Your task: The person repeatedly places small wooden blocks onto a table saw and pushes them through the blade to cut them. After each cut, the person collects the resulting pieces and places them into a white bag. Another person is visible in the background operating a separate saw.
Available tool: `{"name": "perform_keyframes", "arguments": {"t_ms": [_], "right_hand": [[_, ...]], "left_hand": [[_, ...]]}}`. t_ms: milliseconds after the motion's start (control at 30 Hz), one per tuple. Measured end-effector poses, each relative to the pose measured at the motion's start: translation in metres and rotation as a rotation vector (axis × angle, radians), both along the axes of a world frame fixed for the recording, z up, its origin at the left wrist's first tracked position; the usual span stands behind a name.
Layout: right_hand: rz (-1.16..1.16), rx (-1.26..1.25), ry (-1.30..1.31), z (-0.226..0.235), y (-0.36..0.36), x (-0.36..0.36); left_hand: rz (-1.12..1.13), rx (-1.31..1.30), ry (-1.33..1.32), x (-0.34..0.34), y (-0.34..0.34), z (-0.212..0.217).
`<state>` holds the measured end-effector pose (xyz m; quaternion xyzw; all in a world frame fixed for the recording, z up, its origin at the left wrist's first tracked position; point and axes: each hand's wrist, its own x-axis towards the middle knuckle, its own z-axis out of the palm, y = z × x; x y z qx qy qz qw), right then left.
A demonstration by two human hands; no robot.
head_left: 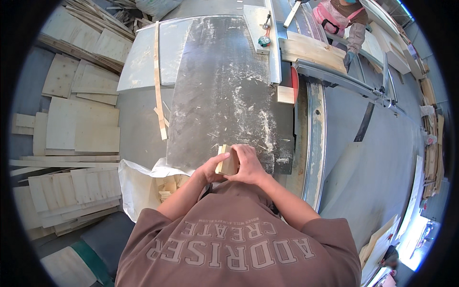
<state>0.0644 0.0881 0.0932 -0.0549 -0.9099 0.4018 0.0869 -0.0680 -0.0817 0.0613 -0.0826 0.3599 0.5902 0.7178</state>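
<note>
A small stack of pale wood blocks is between my two hands, close to my body over the near edge of the dark saw table. My left hand closes on the stack's left side, thumb over its top. From the right, my right hand curls its fingers round the same stack. How many pieces are in it I cannot tell. Further off, another wood block rests beside the red guard of the table saw.
A white sack with wood offcuts stands left of me. Long wood strips lie across the table's left part. Stacked boards fill the left side. Across the machine, a gloved co-worker's hand touches a wide plank by the metal fence.
</note>
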Motion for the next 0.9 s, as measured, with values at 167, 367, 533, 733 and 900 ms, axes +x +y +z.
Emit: {"name": "perform_keyframes", "arguments": {"t_ms": [167, 367, 533, 733, 900], "right_hand": [[0.036, 0.034, 0.015, 0.004, -0.010, -0.013], [-0.060, 0.425, -0.120, -0.028, 0.009, -0.015], [-0.022, 0.556, -0.295, -0.086, 0.023, -0.012], [-0.012, 0.522, -0.302, -0.098, 0.020, -0.002], [-0.427, 0.178, -0.491, -0.105, 0.001, 0.014]], "left_hand": [[0.054, -0.032, -0.005, -0.008, -0.016, -0.009], [-0.001, -0.276, 0.979, -0.003, 0.014, -0.051], [-0.046, -0.452, 1.614, 0.017, 0.039, -0.093], [-0.132, -0.440, 1.474, 0.034, 0.037, -0.122], [-0.057, -0.410, 1.360, 0.045, 0.030, -0.120]]}}
